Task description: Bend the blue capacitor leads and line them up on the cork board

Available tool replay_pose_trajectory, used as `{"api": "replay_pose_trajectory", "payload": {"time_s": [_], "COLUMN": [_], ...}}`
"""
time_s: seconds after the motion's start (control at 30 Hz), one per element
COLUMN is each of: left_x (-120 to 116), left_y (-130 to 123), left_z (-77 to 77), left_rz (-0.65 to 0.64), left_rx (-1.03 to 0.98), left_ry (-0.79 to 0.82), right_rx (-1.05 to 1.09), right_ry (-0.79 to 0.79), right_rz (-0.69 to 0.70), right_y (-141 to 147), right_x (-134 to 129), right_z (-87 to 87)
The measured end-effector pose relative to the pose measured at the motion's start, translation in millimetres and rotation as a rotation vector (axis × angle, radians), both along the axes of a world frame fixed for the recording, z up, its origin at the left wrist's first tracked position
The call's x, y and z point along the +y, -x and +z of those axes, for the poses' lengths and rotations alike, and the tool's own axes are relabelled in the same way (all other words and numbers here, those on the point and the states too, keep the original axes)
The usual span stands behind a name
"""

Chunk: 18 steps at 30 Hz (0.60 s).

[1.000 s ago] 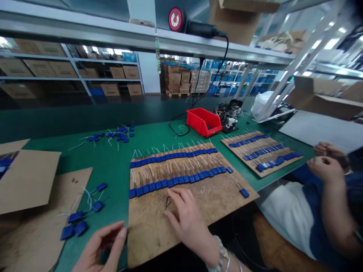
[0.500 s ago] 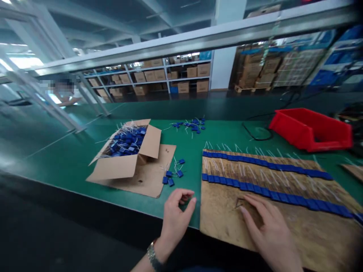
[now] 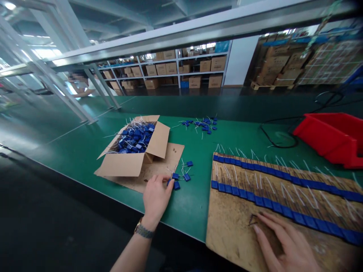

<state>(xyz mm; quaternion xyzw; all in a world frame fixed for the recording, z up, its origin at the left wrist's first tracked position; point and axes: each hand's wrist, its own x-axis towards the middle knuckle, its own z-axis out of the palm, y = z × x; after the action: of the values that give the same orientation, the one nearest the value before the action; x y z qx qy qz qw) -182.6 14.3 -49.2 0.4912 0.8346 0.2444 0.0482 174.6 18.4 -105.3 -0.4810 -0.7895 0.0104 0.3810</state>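
Cannot read markings on far cartons (image 3: 195, 82); curls left hand's (image 3: 155, 197) fingers at flat blue, white-leaded components (image 3: 176, 185) left on the tabletop (image 3: 193, 213), cannot tell whether pinching; spreads right hand's (image 3: 286, 241) fingers over near-right board (image 3: 224, 219).

The left hand (image 3: 157, 198) has reached the loose blue parts (image 3: 176, 185)

Open tabletop lane (image 3: 195, 211), seemingly, between loose blue parts (image 3: 186, 176) and board (image 3: 227, 226)
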Motion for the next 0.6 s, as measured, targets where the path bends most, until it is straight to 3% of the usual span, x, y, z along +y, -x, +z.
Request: {"api": "replay_pose_trajectory", "payload": {"time_s": [0.2, 0.4, 0.6], "left_x": [5.9, 7.3, 5.2], "left_y": [8.4, -1.9, 7.6], "left_z": [8.3, 11.4, 35.1], "left_rz": [0.089, 0.038, 0.190], "left_rx": [-0.044, -0.098, -0.195], "left_ry": [0.029, 0.054, -0.123], "right_rx": [0.005, 0.061, 0.112], "right_ry": [0.061, 0.065, 0.099], "right_rz": [0.010, 0.020, 0.024], "right_y": [-1.1, -3.3, -1.8], "right_x": [-1.9, -1.8, -6.5], "right_z": [5.4, -0.9, 16.0]}}
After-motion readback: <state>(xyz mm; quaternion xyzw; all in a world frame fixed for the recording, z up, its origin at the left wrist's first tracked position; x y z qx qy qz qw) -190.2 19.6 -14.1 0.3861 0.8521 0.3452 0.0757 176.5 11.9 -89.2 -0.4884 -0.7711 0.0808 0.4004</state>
